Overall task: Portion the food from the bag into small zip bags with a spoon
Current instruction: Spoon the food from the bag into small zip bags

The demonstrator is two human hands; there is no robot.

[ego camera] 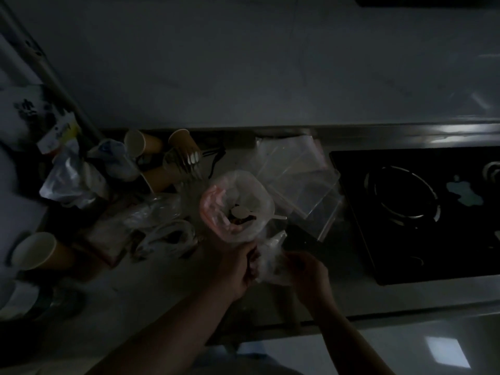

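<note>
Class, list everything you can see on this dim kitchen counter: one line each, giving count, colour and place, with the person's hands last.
Food bag: one, clear with pink, centre, open.
Spoon: one, white, inside food bag.
Empty zip bags: a stack, clear, right of food bag.
Small zip bag: one, clear, between the hands.
Paper cups: at least four, brown, left side.
Stove: one, black, right.
Left hand: grips small zip bag.
Right hand: grips small zip bag.

— Where do the hands sit?
— Both forearms reach forward, bare. The left hand (238, 269) has its fingers curled rightward, pinching.
— And the other?
— The right hand (305, 269) faces it, fingers curled leftward, fingertips nearly meeting.
</note>
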